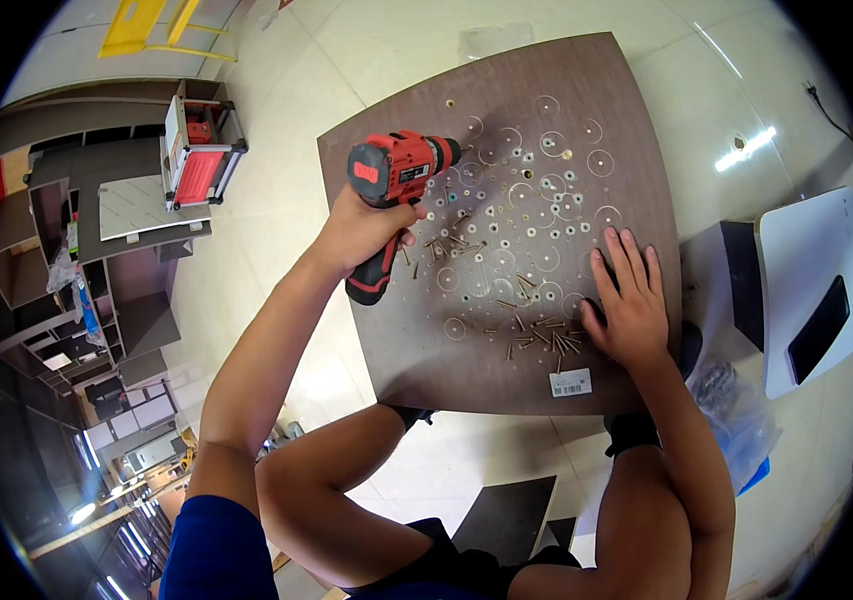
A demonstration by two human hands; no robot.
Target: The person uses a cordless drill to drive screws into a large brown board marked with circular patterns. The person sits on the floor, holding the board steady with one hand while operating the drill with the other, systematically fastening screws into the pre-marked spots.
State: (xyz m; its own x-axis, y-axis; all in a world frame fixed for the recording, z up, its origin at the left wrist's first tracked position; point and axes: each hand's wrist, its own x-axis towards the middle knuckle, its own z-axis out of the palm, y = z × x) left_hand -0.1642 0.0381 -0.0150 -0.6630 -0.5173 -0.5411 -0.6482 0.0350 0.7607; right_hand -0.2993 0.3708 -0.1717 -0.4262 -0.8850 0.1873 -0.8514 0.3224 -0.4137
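Observation:
My left hand (362,230) is wrapped round the grip of a red and black cordless drill (402,170). The drill's chuck points right, over the left half of a dark brown wooden board (397,340). Many small holes and drawn circles mark the board's face. My right hand (634,305) lies flat near the board's right edge, fingers spread. Beside its thumb is a loose pile of brass-coloured screws (559,338), and more screws (457,245) are scattered near the drill. Whether the drill's tip touches the board cannot be made out.
A white label (571,383) lies near the board's front edge. To the right, a black phone (819,328) rests on a white panel (817,250), with clear plastic bags (737,420) close by. A red and grey tool cart (199,165) and brown shelving (22,230) stand at left.

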